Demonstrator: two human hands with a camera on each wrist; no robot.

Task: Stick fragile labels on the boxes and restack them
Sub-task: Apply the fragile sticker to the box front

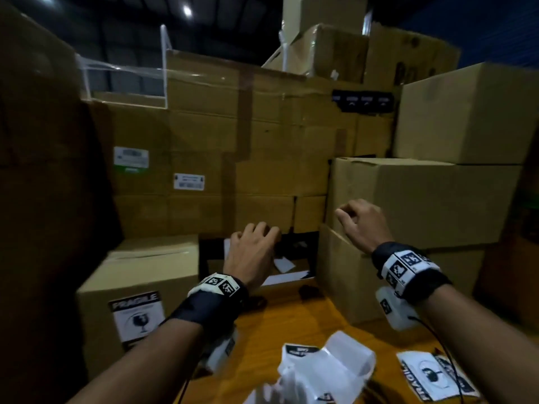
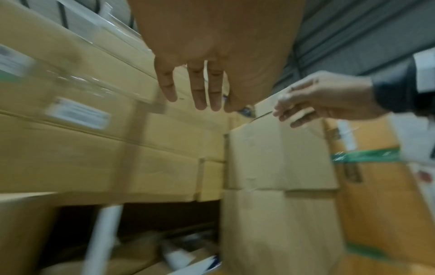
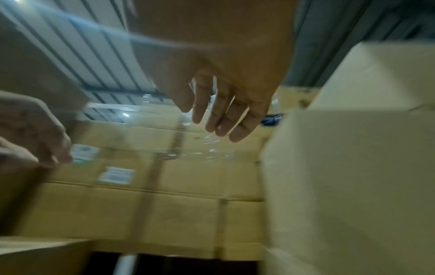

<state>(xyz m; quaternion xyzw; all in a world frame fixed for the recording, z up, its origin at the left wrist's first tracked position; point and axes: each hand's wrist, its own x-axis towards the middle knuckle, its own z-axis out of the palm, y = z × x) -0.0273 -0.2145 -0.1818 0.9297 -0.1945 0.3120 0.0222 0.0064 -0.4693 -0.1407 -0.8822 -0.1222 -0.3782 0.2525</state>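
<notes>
My left hand (image 1: 252, 246) hovers over the gap between boxes with relaxed fingers (image 2: 198, 93), holding nothing. My right hand (image 1: 357, 221) is raised before the stacked plain boxes (image 1: 423, 205) on the right; its fingers (image 3: 221, 119) hang loosely and hold nothing. A box (image 1: 137, 290) on the left carries a black-and-white fragile label (image 1: 137, 316) on its front. Loose fragile labels (image 1: 434, 377) and peeled white backing paper (image 1: 326, 371) lie on the wooden table (image 1: 280, 325) close to me.
A tall wall of taped cardboard boxes (image 1: 233, 158) fills the back, with more boxes (image 1: 466, 115) piled at the right. A dark gap (image 1: 294, 252) holding scraps of paper lies below it, between the left and right boxes.
</notes>
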